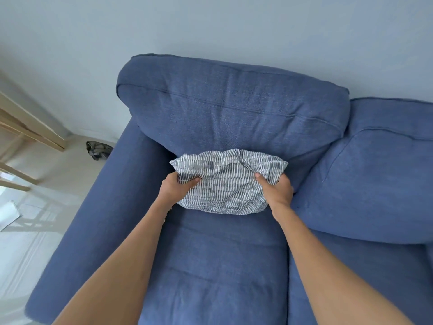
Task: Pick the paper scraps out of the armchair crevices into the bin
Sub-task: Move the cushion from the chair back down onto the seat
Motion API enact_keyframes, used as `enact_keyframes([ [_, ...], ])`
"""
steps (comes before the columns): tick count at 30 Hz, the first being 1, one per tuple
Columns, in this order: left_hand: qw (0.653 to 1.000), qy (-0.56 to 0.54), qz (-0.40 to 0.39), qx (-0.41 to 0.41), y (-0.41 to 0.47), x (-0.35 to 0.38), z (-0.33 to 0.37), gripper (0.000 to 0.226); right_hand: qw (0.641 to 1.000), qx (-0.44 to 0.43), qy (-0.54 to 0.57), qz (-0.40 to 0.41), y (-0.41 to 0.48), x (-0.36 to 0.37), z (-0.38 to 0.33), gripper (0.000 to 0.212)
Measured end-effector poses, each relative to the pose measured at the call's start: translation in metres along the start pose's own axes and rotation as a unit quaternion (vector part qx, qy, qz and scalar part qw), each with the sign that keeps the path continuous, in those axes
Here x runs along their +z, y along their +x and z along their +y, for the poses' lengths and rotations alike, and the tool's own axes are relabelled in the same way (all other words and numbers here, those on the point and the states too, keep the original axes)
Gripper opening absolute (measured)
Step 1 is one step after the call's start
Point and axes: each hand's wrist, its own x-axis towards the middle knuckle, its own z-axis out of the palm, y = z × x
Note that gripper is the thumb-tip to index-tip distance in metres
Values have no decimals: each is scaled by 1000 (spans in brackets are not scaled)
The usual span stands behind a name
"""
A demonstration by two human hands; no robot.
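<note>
A blue fabric armchair (215, 266) fills the view. A small grey-and-white striped cushion (228, 181) rests against the back cushion (234, 109) at the rear of the seat. My left hand (175, 187) grips the cushion's left edge and my right hand (276, 190) grips its right edge. A small pale speck, possibly a paper scrap (165, 218), shows in the crevice between the seat and the left armrest, beside my left forearm. No bin is in view.
The left armrest (98, 221) runs down to the front. A second blue back cushion (375, 179) sits at the right. On the pale floor at the left lie a dark crumpled object (98, 150), a white sheet (9, 214) and a wooden furniture frame (21, 132).
</note>
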Motion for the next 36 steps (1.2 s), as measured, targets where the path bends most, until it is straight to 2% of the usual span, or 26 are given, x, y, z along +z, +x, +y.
enact_keyframes([
  [9, 995, -90, 47, 26, -65, -25, -10, 26, 1000, -13, 28, 6, -57, -33, -18, 31],
  [17, 992, -78, 81, 56, -112, -32, -33, 22, 999, -51, 18, 9, -109, -51, -10, 33],
  [23, 996, -1, 83, 38, -149, -40, -58, 38, 994, -52, -100, -7, -149, -64, 11, 41],
  [28, 995, 91, 42, -4, -175, -31, -83, 48, 968, -32, -250, -9, -180, -70, 38, 55],
  [36, 983, 165, -28, -75, -164, 2, -133, 54, 942, 18, -330, -67, -170, -56, 95, 53],
])
